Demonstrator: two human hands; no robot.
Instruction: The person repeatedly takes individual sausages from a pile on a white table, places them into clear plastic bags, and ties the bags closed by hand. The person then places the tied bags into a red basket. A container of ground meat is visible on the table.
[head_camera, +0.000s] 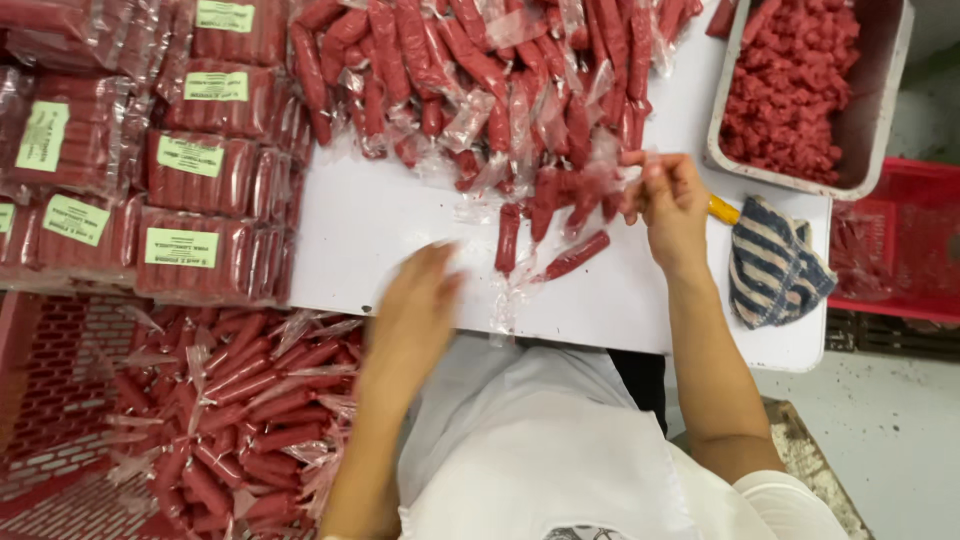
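Observation:
My left hand (420, 300) is blurred over the near edge of the white table (380, 230), fingers loosely spread, with nothing seen in it. My right hand (668, 200) rests at the edge of a heap of red sausages in clear plastic wrap (480, 80), fingers pinched on the clear wrap of a sausage (590, 190). Two loose wrapped sausages (508, 237) (577, 255) lie on the table between my hands.
Stacked labelled packs of sausages (185, 170) fill the left of the table. A red crate (240, 420) below holds several wrapped sausages. A grey tray of minced meat (800, 70) sits at the back right, a striped cloth (775, 265) beside it, a red crate (900, 240) further right.

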